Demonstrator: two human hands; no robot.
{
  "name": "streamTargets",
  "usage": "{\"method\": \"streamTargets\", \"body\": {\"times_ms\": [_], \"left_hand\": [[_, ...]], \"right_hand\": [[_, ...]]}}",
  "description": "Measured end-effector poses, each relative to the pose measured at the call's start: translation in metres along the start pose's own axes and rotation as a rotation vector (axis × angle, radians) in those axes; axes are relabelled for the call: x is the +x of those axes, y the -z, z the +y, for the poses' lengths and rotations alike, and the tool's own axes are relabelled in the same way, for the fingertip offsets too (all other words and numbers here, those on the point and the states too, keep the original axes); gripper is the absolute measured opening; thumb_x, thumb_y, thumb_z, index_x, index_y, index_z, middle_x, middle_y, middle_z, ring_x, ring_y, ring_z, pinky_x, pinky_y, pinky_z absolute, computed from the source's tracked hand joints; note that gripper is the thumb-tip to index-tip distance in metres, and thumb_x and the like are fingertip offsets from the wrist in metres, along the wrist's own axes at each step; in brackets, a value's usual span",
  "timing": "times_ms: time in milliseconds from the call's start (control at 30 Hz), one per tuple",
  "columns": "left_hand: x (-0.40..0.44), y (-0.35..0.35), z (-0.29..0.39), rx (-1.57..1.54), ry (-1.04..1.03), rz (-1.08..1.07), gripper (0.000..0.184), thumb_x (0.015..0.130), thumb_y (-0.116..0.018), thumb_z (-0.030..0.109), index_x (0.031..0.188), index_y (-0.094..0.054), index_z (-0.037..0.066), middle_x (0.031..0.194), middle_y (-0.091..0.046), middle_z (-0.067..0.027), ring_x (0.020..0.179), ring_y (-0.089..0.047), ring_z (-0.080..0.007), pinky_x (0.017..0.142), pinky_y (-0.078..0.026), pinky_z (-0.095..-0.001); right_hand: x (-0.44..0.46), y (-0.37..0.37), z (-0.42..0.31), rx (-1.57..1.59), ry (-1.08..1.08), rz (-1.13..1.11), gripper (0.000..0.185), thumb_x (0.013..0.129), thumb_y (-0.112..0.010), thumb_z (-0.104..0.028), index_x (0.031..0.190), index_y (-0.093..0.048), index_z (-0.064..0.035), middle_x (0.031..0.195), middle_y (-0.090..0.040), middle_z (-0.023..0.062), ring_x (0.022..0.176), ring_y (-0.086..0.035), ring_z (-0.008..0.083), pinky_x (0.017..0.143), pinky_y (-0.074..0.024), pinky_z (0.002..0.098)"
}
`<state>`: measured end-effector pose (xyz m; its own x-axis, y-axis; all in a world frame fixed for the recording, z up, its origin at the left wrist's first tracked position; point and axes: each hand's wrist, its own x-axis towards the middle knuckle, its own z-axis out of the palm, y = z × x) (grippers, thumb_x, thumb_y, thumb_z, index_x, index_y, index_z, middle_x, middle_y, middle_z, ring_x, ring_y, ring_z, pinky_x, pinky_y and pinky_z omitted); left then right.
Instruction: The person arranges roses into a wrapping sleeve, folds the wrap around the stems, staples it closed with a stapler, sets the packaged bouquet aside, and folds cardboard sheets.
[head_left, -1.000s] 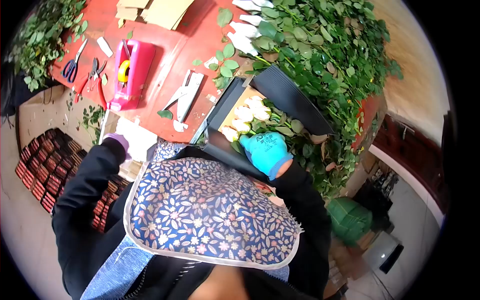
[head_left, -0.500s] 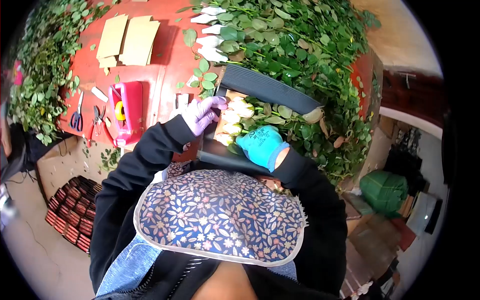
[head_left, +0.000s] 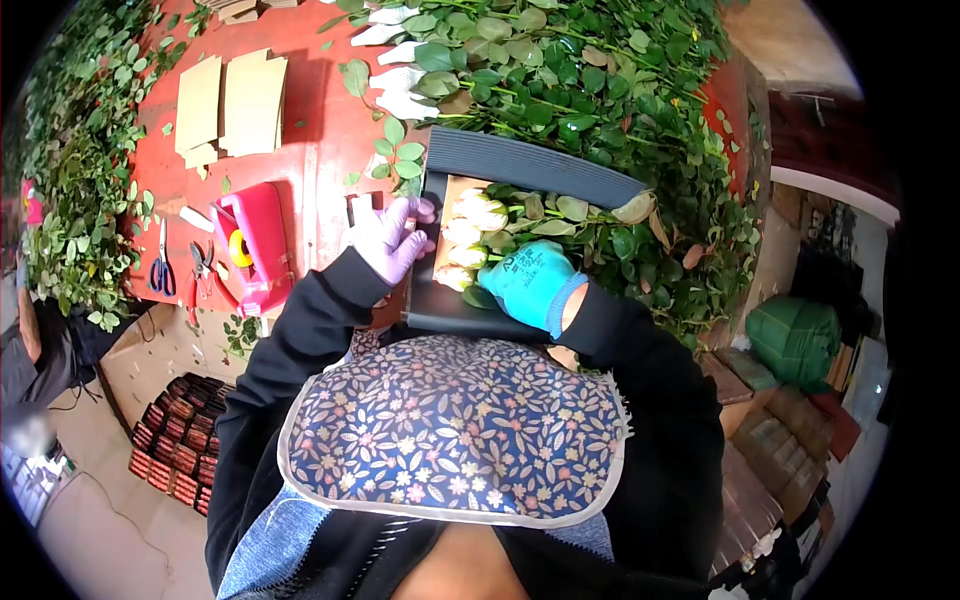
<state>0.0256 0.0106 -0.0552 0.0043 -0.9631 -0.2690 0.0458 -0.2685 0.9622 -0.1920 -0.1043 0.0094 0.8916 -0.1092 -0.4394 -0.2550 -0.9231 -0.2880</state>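
Note:
Pale cream-pink roses lie side by side on a brown card inside a black tray with a ribbed back wall. Their leafy stems run to the right. My left hand, in a thin purple glove, is at the tray's left edge beside the card, its fingers apart and nothing seen in them. In a blue glove, my right hand rests over the stems just right of the lowest blooms, fingers curled down. What its fingertips hold is hidden.
A pink tape dispenser, red-handled pruners, dark-handled scissors and brown cards lie on the red table. White-wrapped rose heads and leafy stems fill the back right. A person's arm shows at far left.
My left hand has come from the pale sheets at the lower left to the tray's left edge, where it is now empty. My right hand has stayed by the roses. The view has shifted left.

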Motion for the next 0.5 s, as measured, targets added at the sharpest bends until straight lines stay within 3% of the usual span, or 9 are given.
{"method": "streamTargets", "body": {"times_ms": [67, 300, 400, 500], "left_hand": [[-0.007, -0.001, 0.001, 0.162, 0.087, -0.061, 0.032, 0.095, -0.044, -0.007, 0.125, -0.048, 0.002, 0.119, -0.057, -0.0117, 0.09, -0.069, -0.0151, 0.078, -0.056, -0.0255], [-0.009, -0.007, -0.003, 0.026, 0.061, -0.02, 0.036, 0.093, -0.045, -0.01, 0.127, -0.047, 0.0, 0.116, -0.058, -0.0107, 0.088, -0.069, -0.0152, 0.075, -0.058, -0.026], [-0.011, -0.007, 0.003, 0.01, 0.099, -0.032, 0.038, 0.093, -0.044, -0.01, 0.129, -0.046, 0.001, 0.119, -0.057, -0.0095, 0.089, -0.069, -0.0147, 0.077, -0.058, -0.0266], [-0.01, -0.003, 0.007, -0.035, 0.045, -0.004, 0.035, 0.089, -0.047, -0.012, 0.12, -0.056, 0.0, 0.113, -0.063, -0.012, 0.089, -0.071, -0.0213, 0.078, -0.058, -0.0306]], "right_hand": [[-0.001, 0.002, -0.001, 0.003, -0.029, -0.017, 0.014, 0.086, -0.053, -0.017, 0.083, -0.067, -0.0143, 0.064, -0.065, 0.0067, 0.063, -0.067, 0.0269, 0.057, -0.0492, 0.0436], [-0.003, -0.002, 0.004, 0.001, 0.024, 0.044, 0.017, 0.088, -0.053, -0.019, 0.086, -0.069, -0.0122, 0.064, -0.065, 0.0094, 0.062, -0.066, 0.0286, 0.056, -0.0489, 0.0443], [-0.001, 0.0, 0.001, 0.018, -0.019, 0.026, 0.018, 0.084, -0.055, -0.02, 0.083, -0.072, -0.0138, 0.071, -0.069, 0.0089, 0.07, -0.069, 0.0287, 0.063, -0.0526, 0.0443], [0.002, 0.003, 0.002, -0.012, 0.005, -0.019, 0.018, 0.084, -0.055, -0.019, 0.084, -0.072, -0.0138, 0.071, -0.069, 0.009, 0.07, -0.069, 0.0287, 0.062, -0.0528, 0.0441]]}}
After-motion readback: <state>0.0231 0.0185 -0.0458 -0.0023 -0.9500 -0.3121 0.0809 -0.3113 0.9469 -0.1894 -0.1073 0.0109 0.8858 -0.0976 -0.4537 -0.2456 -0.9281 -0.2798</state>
